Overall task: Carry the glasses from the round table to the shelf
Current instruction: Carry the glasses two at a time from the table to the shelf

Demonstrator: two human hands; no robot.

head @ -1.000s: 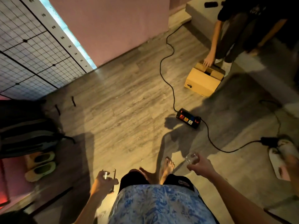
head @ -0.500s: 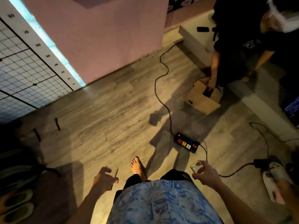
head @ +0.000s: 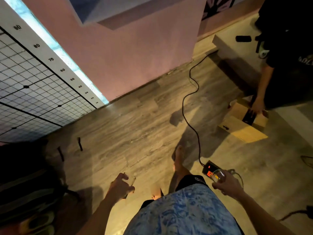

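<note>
My left hand [head: 121, 186] grips a clear drinking glass [head: 132, 180] held upright at waist height over the wooden floor. A second clear glass [head: 218, 175] sits in my right hand [head: 227, 184], out to the right above the power strip. Both glasses look empty. My bare feet show between the hands on the floor. Neither the round table nor the shelf is in view.
A black cable [head: 189, 106] snakes across the floor to a power strip [head: 209, 168] by my right foot. Another person crouches at a cardboard box [head: 242, 128] on the right. A pink wall [head: 135, 61] and a grid board [head: 33, 92] stand ahead; bags and shoes lie at left.
I have walked forward across the floor with both glasses still held. The power strip and box have slid closer and to the right; the grid board and wall loom larger.
</note>
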